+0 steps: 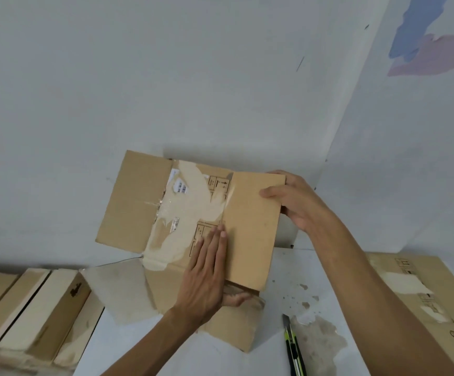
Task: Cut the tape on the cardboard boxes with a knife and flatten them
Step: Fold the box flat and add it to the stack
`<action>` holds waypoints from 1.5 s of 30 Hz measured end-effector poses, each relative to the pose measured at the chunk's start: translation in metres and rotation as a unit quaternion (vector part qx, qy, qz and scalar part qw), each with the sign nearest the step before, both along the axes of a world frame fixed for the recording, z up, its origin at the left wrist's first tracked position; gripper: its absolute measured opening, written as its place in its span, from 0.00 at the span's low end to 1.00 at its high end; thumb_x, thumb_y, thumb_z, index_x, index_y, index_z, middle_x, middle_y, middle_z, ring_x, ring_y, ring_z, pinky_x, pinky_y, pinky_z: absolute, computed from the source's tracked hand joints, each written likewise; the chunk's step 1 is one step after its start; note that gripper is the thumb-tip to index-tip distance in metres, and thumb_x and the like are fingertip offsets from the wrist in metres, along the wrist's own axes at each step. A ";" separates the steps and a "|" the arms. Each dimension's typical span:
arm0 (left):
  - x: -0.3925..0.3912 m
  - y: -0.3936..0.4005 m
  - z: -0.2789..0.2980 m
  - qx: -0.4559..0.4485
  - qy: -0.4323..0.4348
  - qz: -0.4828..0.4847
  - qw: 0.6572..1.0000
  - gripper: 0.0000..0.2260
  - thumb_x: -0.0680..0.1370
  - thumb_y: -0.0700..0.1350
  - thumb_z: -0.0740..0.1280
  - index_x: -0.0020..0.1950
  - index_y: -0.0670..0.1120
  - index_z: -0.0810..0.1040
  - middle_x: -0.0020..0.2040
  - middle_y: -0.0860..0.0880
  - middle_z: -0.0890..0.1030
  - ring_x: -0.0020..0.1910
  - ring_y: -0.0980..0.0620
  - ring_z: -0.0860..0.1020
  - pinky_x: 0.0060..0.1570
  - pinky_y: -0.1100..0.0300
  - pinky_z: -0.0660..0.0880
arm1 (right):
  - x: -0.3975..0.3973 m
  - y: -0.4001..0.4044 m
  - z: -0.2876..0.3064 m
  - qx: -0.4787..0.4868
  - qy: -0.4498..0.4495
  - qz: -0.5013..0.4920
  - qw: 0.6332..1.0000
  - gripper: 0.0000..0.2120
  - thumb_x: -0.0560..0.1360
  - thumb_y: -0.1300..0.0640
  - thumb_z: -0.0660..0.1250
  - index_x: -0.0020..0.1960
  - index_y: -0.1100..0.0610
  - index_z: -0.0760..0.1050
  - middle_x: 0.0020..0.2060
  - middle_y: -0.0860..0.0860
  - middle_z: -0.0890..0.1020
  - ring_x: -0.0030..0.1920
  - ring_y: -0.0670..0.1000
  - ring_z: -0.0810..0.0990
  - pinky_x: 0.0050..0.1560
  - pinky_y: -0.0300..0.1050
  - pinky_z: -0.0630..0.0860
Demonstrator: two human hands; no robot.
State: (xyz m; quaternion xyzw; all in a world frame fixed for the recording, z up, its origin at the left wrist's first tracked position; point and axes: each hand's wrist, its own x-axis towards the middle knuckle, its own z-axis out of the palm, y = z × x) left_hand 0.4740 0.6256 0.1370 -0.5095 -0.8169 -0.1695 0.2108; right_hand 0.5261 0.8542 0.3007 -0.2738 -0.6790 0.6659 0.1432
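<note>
The opened brown cardboard box (193, 213) with torn tape patches is filling the middle of the white stained tabletop (315, 280), with the white wall close behind it. A yellow-and-black utility knife (292, 346) is lying on bare surface right of it. Brown cartons (36, 308) are crowding the left side, and a printed brown carton (423, 299) is blocking the right edge.

Two hands (206, 270) (296, 199), one knife (293, 346), and several cardboard boxes (193, 213).

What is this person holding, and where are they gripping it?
The right hand grips the cardboard box by the edge of its right flap; the left hand presses flat on its middle.
</note>
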 end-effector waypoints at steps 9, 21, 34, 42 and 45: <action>-0.044 0.030 0.031 0.062 0.050 -0.028 0.996 0.46 0.73 0.50 0.77 0.81 0.37 0.54 0.79 0.35 0.62 0.81 0.36 0.58 0.76 0.36 0.62 | 0.037 0.004 0.037 0.208 0.065 0.059 0.974 0.12 0.75 0.66 0.74 0.53 0.51 0.84 0.49 0.48 0.85 0.48 0.45 0.84 0.45 0.36 0.78; -0.144 0.018 0.217 -0.067 -0.071 -0.058 0.994 0.18 0.73 0.51 0.78 0.59 0.49 0.79 0.51 0.52 0.80 0.57 0.46 0.79 0.77 0.35 0.51 | 0.072 0.002 0.008 0.185 0.124 -0.053 0.973 0.17 0.74 0.58 0.78 0.57 0.43 0.79 0.60 0.48 0.73 0.61 0.48 0.77 0.55 0.40 0.80; -0.120 0.028 0.239 -0.008 -0.067 -0.107 0.992 0.16 0.71 0.63 0.68 0.53 0.56 0.79 0.42 0.58 0.80 0.41 0.57 0.77 0.63 0.46 0.67 | 0.111 -0.045 -0.125 -0.011 0.021 -0.035 0.999 0.21 0.76 0.43 0.73 0.65 0.53 0.80 0.55 0.49 0.87 0.58 0.52 0.85 0.65 0.60 0.79; -0.109 0.025 0.221 0.090 0.051 -0.040 0.994 0.19 0.73 0.57 0.77 0.61 0.54 0.79 0.47 0.55 0.79 0.57 0.48 0.77 0.77 0.41 0.54 | 0.116 -0.055 -0.123 -0.048 0.099 -0.165 0.980 0.17 0.79 0.45 0.71 0.65 0.50 0.80 0.56 0.51 0.87 0.57 0.55 0.86 0.61 0.62 0.81; -0.116 0.014 0.211 0.103 0.013 0.003 0.995 0.27 0.72 0.68 0.72 0.63 0.53 0.78 0.52 0.52 0.81 0.62 0.45 0.76 0.78 0.37 0.51 | 0.132 -0.042 -0.101 -0.029 0.129 -0.146 0.980 0.16 0.81 0.51 0.70 0.68 0.52 0.79 0.58 0.52 0.86 0.58 0.56 0.85 0.60 0.59 0.81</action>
